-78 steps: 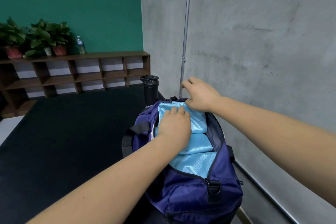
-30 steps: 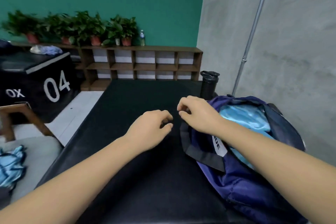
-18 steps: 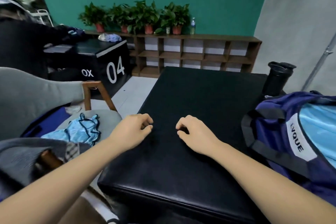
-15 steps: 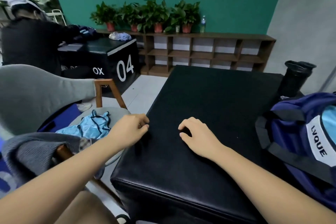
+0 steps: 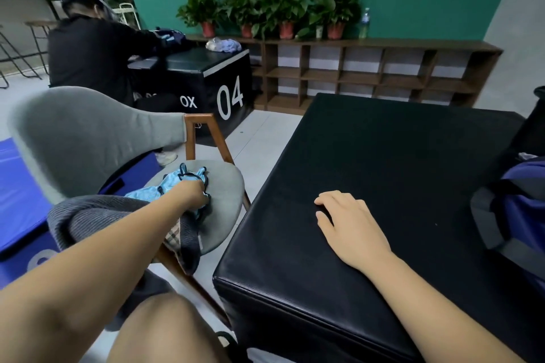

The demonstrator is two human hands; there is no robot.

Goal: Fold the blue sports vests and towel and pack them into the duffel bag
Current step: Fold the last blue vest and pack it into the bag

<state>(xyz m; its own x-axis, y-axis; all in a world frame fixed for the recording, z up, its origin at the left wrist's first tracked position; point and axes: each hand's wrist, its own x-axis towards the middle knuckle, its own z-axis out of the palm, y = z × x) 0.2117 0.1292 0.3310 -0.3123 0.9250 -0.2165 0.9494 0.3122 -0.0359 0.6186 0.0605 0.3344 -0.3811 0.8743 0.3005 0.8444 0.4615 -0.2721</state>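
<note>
The left hand [image 5: 191,193] has left the black padded leather block [image 5: 383,156] and reached out to the grey upholstered chair [image 5: 227,200]. There its fingers curl into a crumpled light-blue sports vest [image 5: 171,184] on the seat. Right of it, the right hand [image 5: 351,227] lies flat on the block, fingers relaxed. Further right, the navy-blue fabric duffel bag [image 5: 522,206] sits at the block's edge.

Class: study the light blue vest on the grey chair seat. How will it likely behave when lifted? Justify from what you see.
Probably floppy: the vest lies crumpled in soft folds on the chair seat, so it should drape and dangle. Likely light: the fabric looks thin and the left hand grips it alone. Possibly slippery, given its sheen.
</note>
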